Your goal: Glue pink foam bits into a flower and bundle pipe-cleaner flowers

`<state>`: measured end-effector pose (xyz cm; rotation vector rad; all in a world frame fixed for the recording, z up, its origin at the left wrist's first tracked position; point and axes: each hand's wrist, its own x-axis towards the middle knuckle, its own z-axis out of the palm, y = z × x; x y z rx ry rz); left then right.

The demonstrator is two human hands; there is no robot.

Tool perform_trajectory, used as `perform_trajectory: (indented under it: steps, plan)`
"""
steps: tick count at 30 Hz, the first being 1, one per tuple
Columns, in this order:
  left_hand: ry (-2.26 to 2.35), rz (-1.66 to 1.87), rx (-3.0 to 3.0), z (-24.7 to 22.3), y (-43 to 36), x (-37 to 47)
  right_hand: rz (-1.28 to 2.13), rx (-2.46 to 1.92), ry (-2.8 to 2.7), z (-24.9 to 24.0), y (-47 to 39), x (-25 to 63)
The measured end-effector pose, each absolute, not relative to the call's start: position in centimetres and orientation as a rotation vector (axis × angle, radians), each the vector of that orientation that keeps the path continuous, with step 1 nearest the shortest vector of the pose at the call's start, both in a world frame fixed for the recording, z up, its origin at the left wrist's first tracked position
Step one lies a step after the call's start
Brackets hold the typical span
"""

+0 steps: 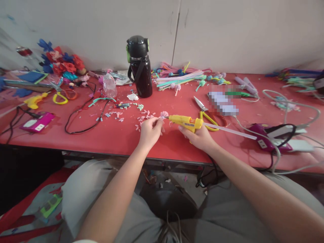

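- With my left hand [150, 131] I pinch the small pink flower [164, 114] between thumb and fingers, just above the bench [121, 143].
- My right hand [201, 137] is wrapped around the yellow glue gun [182, 120]; its nozzle points to 9 o'clock, right at the flower, and I cannot tell if they touch.
- A glue stick [231, 131] pokes out of the gun's back toward 3 o'clock.
- From the flower, pink bits [143, 117] lie scattered close by at 9 o'clock.
- The black bottle [143, 79] stands upright at 11 o'clock, the clear bottle [110, 87] at 10, well apart from my hands.
- Pipe cleaners [179, 78] lie in a pile at 1 o'clock.
- At 3 o'clock are the scissors [200, 103], blades apart from the gun, and farther out a purple power strip [262, 143] with cables.
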<state>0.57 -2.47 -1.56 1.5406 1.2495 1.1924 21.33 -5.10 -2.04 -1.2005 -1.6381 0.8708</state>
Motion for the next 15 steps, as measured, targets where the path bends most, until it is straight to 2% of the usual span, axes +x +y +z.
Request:
perform_trajectory:
  steps: [15]
  plan:
    - [1.252, 1.181, 1.553, -1.59, -2.54, 0.53, 0.864, -1.279, -1.599, -2.03, -5.11, 21.45]
